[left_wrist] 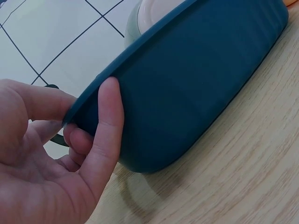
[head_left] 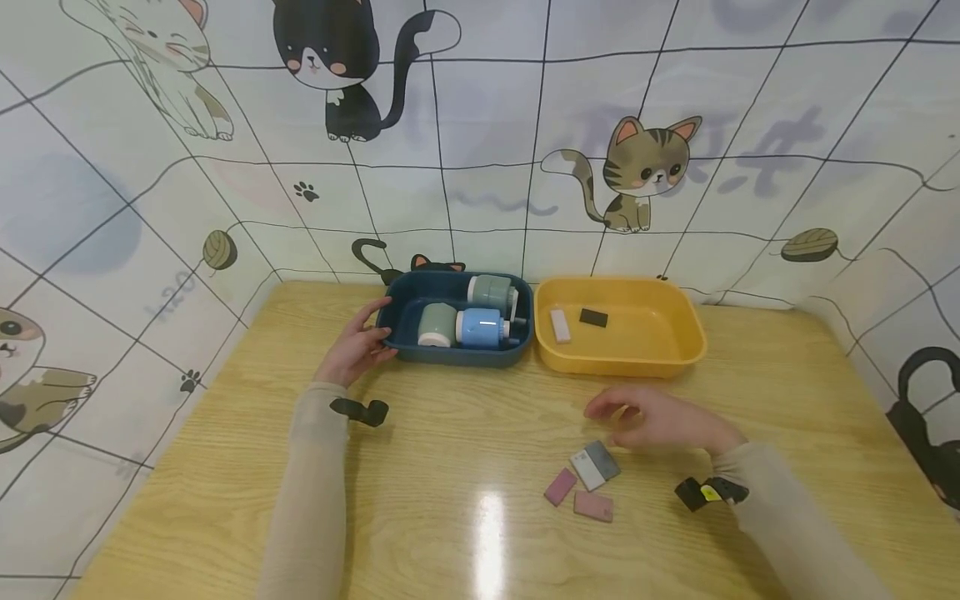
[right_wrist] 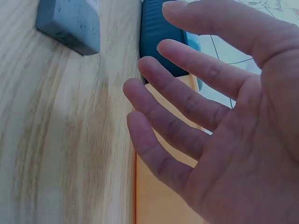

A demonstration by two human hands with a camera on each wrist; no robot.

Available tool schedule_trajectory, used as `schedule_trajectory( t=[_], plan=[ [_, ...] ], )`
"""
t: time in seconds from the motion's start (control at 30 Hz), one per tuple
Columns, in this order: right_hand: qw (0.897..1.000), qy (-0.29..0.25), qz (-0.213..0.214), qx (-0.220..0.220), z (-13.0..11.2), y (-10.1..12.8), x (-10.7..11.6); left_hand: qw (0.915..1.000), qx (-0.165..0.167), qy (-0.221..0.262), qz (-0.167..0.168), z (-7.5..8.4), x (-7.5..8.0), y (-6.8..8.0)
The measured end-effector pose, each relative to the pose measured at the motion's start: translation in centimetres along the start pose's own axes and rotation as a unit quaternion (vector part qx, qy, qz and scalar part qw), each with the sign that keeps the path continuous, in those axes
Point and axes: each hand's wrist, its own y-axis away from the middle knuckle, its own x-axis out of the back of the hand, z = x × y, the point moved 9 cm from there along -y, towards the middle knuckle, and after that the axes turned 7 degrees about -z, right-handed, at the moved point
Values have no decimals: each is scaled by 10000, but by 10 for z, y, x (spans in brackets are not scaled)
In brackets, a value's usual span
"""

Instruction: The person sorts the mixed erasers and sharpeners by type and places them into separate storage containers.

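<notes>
Left hand (head_left: 352, 348) pinching the blue tray's (head_left: 397, 333) near corner rim. Right hand (head_left: 660, 419) hovering spread, holding nothing — grey eraser (head_left: 602, 459) just below its fingers, beside the white one (head_left: 587, 469).

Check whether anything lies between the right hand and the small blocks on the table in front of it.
Nothing visible does. The right hand hovers open just behind the grey block, with only bare table between them; the pink blocks lie a little nearer the person.
</notes>
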Motion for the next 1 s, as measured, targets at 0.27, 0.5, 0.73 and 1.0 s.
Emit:
schedule_trajectory(
  t=[0.27,0.5,0.73,1.0],
  plan=[
    [9998,99,-143,59,-7,4,-9,9999,-42,-82,43,-2,2,-2],
    [9996,35,-230,143,-4,6,-20,10000,-26,12,81,-2,2,-2],
    [9997,94,-243,34,2,5,-28,10000,2,62,51,-1,1,-1],
    [9988,409,-244,-95,5,5,-36,10000,74,50,-26,8,-7,5]
  ],
)
